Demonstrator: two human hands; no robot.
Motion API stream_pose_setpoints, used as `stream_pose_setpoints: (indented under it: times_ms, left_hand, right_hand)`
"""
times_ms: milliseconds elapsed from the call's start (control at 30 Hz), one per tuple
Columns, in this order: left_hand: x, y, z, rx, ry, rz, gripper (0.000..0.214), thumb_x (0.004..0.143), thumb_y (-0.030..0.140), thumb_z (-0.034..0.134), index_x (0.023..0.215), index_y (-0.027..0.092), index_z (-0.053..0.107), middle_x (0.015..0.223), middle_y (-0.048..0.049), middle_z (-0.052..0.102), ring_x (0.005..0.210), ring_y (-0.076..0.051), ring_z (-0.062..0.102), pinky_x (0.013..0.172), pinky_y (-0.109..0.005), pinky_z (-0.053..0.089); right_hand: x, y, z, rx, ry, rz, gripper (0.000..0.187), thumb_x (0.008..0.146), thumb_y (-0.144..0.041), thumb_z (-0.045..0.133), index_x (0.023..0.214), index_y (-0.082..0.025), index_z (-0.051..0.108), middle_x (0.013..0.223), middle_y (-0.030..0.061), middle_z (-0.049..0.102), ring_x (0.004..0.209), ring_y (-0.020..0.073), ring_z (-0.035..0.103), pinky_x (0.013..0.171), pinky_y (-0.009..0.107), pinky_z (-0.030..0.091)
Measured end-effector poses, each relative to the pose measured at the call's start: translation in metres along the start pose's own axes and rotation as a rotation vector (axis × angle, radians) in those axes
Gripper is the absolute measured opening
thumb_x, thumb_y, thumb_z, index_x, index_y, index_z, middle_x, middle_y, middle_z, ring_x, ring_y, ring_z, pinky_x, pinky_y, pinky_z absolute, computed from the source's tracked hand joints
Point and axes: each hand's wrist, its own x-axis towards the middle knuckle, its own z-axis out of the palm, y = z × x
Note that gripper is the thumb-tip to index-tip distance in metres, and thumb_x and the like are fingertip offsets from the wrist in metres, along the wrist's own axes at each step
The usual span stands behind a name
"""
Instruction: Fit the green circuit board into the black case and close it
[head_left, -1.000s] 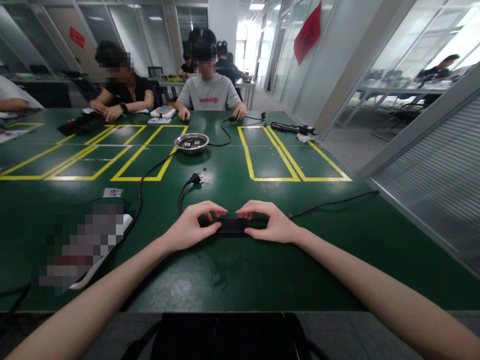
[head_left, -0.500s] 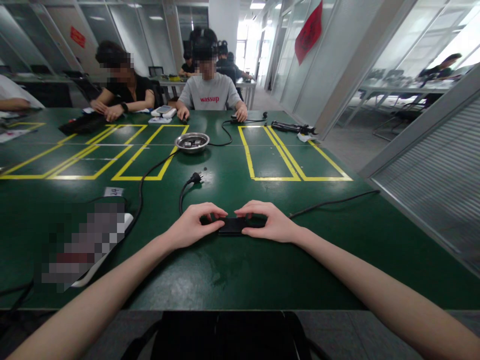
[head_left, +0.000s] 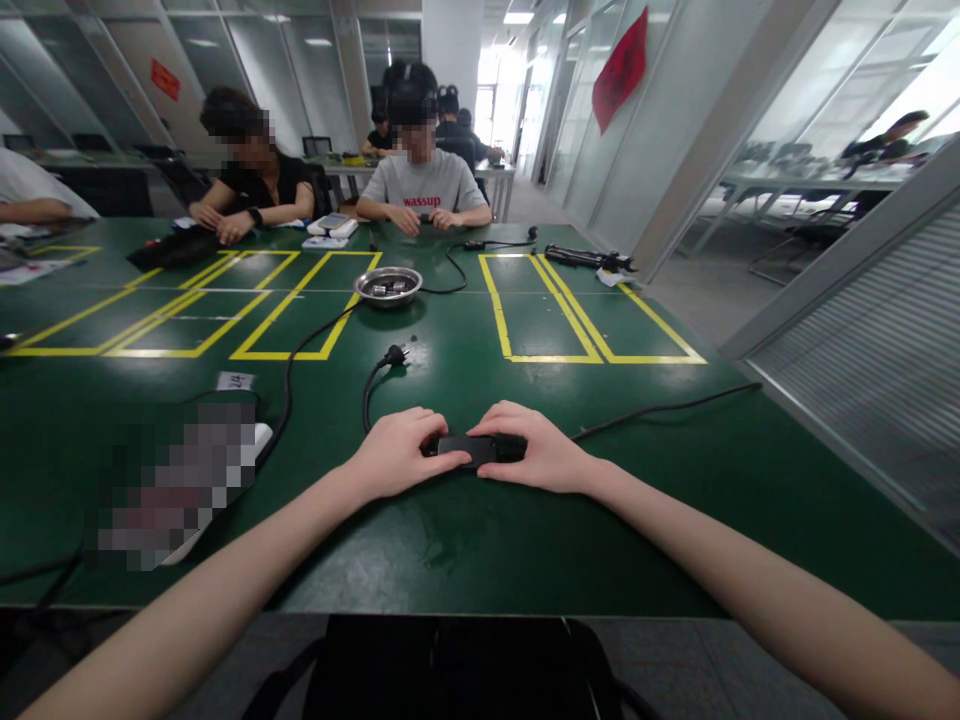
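Note:
Between my two hands, just above or on the green table (head_left: pixel 420 560), is a small black rectangular power adapter (head_left: pixel 466 450). My left hand (head_left: pixel 399 455) closes on its left end, the thumb lying across the front. On the right end, my right hand (head_left: pixel 536 450) pinches it between thumb and fingers. A black cord with a plug (head_left: pixel 394 355) lies beyond my left hand and runs back toward it. Past my right hand, a thinner black cable (head_left: pixel 667 405) stretches to the right. Where the cords meet the adapter is hidden by my hands.
A metal bowl (head_left: pixel 388 287) with small metal parts stands beyond the plug. On the left lies a white-edged device (head_left: pixel 259 440), mostly blurred out, beside a numbered tag (head_left: pixel 235 381). A folded black tripod (head_left: pixel 589 258) lies far right. Co-workers sit across the table.
The adapter has tilted up so its broad face shows more, and my left thumb has slid right across it. Across the table, a co-worker's hands have come together around a small dark thing.

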Motion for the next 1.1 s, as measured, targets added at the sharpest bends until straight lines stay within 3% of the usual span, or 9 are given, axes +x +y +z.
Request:
stream_pose_setpoints:
  times_ms: [200,367,567,1100]
  left_hand:
    - [-0.0007,-0.0006,0.0003,0.093,-0.032,0.046,0.051,0.096,0.061,0.066,0.07,0.019,0.056,0.069,0.001,0.059,0.064,-0.016,0.055,0.058,-0.026,0.032]
    - [-0.0026,-0.0036,0.0027,0.05,0.085,0.156,0.054,0.098,0.063,0.062,0.069,0.019,0.054,0.068,0.0011,0.057,0.064,-0.015,0.052,0.058,-0.026,0.033]
    - [-0.0027,-0.0021,0.0044,0.057,0.153,0.25,0.051,0.1,0.061,0.06,0.071,0.019,0.056,0.068,-0.0008,0.058,0.067,-0.017,0.053,0.061,-0.029,0.036]
    - [-0.0033,-0.0002,0.0047,0.071,0.177,0.221,0.046,0.1,0.061,0.059,0.085,0.018,0.065,0.077,-0.0036,0.066,0.073,-0.02,0.061,0.071,-0.032,0.045]
  right_hand:
    - [0.0005,-0.0015,0.0013,-0.059,0.035,-0.117,0.034,0.087,-0.031,0.082,0.117,-0.021,0.071,0.107,0.0089,0.071,0.099,0.0241,0.066,0.088,0.041,0.057]
    - [-0.0002,0.0,0.0034,-0.174,0.019,-0.133,0.041,0.088,-0.032,0.08,0.125,-0.02,0.066,0.113,0.0114,0.071,0.103,0.0257,0.066,0.088,0.041,0.057]
    - [0.0007,-0.0004,0.0064,-0.332,-0.033,-0.127,0.028,0.098,-0.038,0.069,0.115,-0.016,0.069,0.096,0.0097,0.074,0.086,0.0239,0.068,0.077,0.037,0.054]
    - [0.001,-0.0025,0.0038,-0.541,-0.032,-0.199,0.038,0.111,-0.041,0.044,0.117,-0.013,0.069,0.089,0.0115,0.074,0.079,0.0228,0.069,0.071,0.035,0.048]
